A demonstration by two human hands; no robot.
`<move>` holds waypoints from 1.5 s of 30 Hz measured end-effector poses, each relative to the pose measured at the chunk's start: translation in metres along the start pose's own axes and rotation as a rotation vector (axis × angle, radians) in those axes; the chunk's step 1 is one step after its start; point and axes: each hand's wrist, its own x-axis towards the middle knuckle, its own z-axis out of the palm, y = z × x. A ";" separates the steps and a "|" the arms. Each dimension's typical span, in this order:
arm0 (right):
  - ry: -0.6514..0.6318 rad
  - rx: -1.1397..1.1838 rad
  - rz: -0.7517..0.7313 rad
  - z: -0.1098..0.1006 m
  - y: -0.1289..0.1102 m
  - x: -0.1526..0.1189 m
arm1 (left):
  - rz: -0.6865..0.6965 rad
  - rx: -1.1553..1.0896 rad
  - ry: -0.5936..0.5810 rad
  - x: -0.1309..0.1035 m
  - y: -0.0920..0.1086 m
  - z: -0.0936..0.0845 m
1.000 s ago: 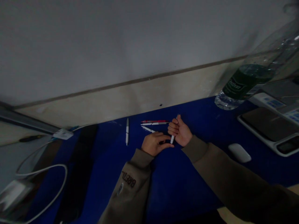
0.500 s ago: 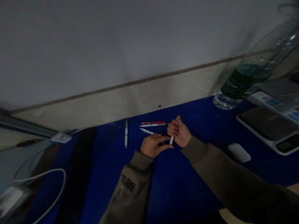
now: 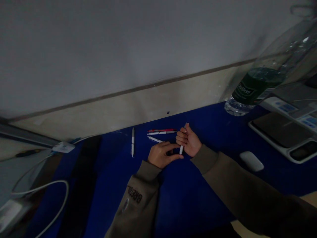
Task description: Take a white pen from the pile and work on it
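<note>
My right hand (image 3: 188, 140) is wrapped round a white pen (image 3: 181, 149), whose lower end sticks out below the fist. At that lower end, my left hand (image 3: 164, 154) has its thumb and fingers closed about the pen. Behind my left hand lies another white pen (image 3: 155, 139), partly covered by it. Just beyond are a red pen (image 3: 160, 130) and a white pen (image 3: 162, 133), side by side, their right ends near my right fingers. Farther left, a white pen with a grey end (image 3: 133, 142) lies apart, pointing toward the wall.
A large clear bottle with a green label (image 3: 250, 87) stands at the right by the wall (image 3: 138, 102). Near it are a kitchen scale (image 3: 277, 132) and a small white rounded case (image 3: 251, 161) on the blue table (image 3: 188, 195). A white cable (image 3: 66, 191) loops at the left.
The whole view has shifted slightly. Both hands keep the same hold on the white pen, and the other pens lie as before.
</note>
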 end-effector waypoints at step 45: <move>-0.015 -0.019 0.023 0.001 0.001 -0.001 | 0.032 0.069 0.002 0.000 -0.001 0.001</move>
